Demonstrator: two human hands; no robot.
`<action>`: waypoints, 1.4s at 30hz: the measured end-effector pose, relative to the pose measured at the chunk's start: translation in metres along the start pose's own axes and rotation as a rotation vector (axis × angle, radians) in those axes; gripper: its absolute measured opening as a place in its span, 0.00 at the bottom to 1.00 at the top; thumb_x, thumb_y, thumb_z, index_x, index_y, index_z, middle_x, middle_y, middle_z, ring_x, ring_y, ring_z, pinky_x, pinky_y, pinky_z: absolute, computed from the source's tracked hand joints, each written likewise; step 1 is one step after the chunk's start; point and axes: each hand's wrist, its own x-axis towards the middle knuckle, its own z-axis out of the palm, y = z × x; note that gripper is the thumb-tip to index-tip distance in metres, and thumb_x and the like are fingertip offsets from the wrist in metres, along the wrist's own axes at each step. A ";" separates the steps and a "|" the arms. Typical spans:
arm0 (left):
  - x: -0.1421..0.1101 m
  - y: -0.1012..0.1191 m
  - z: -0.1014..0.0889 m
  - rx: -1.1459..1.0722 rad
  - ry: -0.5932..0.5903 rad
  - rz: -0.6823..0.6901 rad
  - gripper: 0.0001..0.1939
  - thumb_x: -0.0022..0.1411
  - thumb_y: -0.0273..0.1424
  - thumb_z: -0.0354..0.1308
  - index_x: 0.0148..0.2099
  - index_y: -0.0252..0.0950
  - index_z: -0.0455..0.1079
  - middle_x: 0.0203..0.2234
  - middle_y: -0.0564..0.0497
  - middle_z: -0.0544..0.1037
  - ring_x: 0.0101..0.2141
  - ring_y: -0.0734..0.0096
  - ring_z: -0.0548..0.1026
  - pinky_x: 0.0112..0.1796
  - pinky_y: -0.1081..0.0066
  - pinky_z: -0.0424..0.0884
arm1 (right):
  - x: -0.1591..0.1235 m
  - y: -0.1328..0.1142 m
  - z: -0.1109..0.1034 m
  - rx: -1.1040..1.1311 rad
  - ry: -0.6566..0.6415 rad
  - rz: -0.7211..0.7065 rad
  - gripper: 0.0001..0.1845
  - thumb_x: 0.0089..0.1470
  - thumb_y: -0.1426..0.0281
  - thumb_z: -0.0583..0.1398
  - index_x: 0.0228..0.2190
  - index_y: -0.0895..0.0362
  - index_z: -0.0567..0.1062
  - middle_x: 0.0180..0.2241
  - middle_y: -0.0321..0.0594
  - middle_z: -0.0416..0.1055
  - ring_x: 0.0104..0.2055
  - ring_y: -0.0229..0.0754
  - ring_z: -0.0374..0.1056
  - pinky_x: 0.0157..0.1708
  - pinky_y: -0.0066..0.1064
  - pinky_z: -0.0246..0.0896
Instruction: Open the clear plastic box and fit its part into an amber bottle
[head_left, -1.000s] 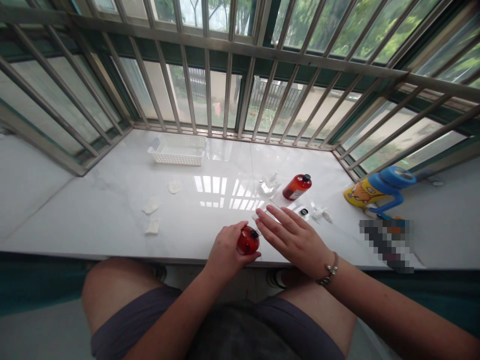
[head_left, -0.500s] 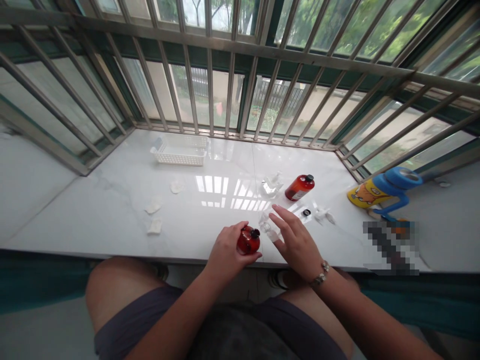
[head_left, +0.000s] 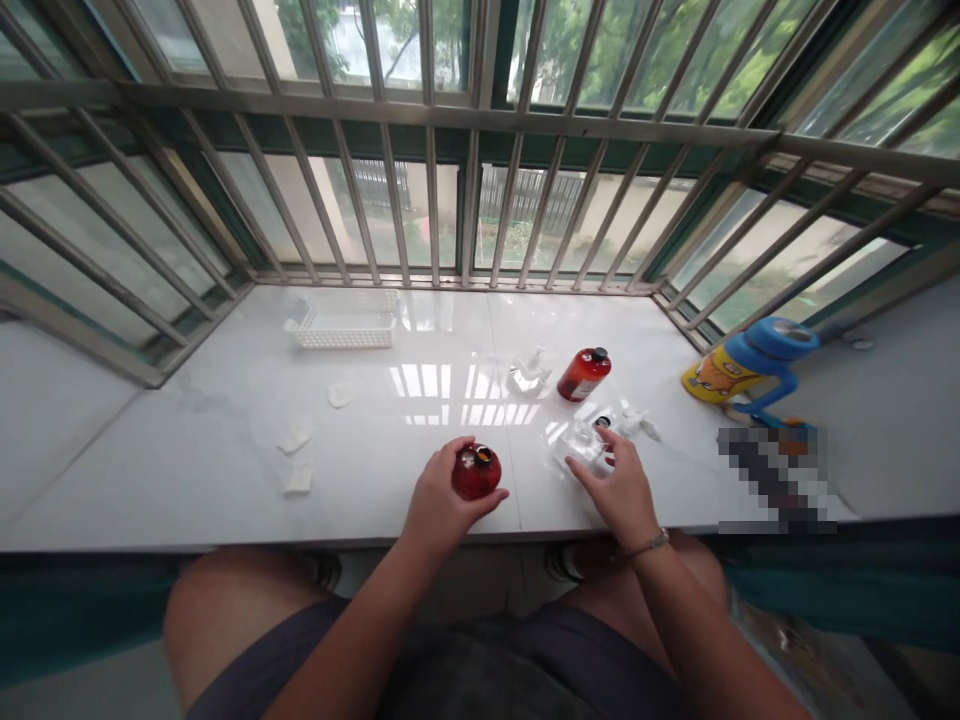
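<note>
A red, rounded bottle is in my left hand, with fingers and thumb wrapped around its sides. Its dark-rimmed mouth faces up toward me, showing orange inside. My right hand is to the right, fingers curved and apart. Just beyond its thumb and fingertips is a clear plastic piece; its exact shape is hard to make out. A small black cap lies by the index fingertip. Behind stands a second red bottle, capped in black and labelled.
Crumpled clear plastic lies left of the capped bottle, more right of the cap. A white basket sits by the barred window. White scraps lie at left. A blue-yellow flask stands at right near a blurred-out object.
My right hand has moved right, and the clear plastic piece has shifted right with it. The bottle in my left hand is turned so its mouth now shows. The view has shifted slightly.
</note>
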 end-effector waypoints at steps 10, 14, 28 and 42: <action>0.085 0.026 0.046 -0.150 0.015 0.007 0.39 0.50 0.38 0.81 0.61 0.45 0.68 0.55 0.48 0.80 0.55 0.55 0.80 0.58 0.55 0.75 | 0.013 0.033 -0.008 -0.127 -0.001 -0.248 0.35 0.70 0.50 0.57 0.67 0.57 0.64 0.60 0.56 0.71 0.59 0.58 0.72 0.59 0.57 0.71; 0.109 0.029 0.062 -0.154 -0.008 0.014 0.40 0.51 0.37 0.81 0.61 0.45 0.66 0.55 0.48 0.80 0.54 0.55 0.80 0.57 0.55 0.75 | 0.030 0.047 -0.028 -0.256 0.027 -0.263 0.24 0.73 0.64 0.49 0.64 0.57 0.69 0.57 0.56 0.74 0.61 0.57 0.70 0.62 0.56 0.67; 0.111 0.019 0.075 -0.069 -0.119 0.064 0.40 0.53 0.38 0.80 0.62 0.44 0.64 0.54 0.46 0.79 0.54 0.54 0.80 0.57 0.54 0.76 | 0.103 0.071 -0.066 -0.560 -0.309 -0.415 0.17 0.61 0.78 0.58 0.45 0.55 0.83 0.47 0.51 0.82 0.52 0.56 0.71 0.49 0.44 0.65; 0.027 0.042 0.073 0.130 -0.040 0.617 0.20 0.72 0.33 0.62 0.63 0.42 0.66 0.58 0.40 0.77 0.61 0.54 0.76 0.62 0.52 0.75 | 0.054 -0.022 -0.076 0.127 0.106 -0.218 0.16 0.66 0.55 0.64 0.49 0.51 0.77 0.48 0.45 0.78 0.49 0.53 0.75 0.47 0.48 0.76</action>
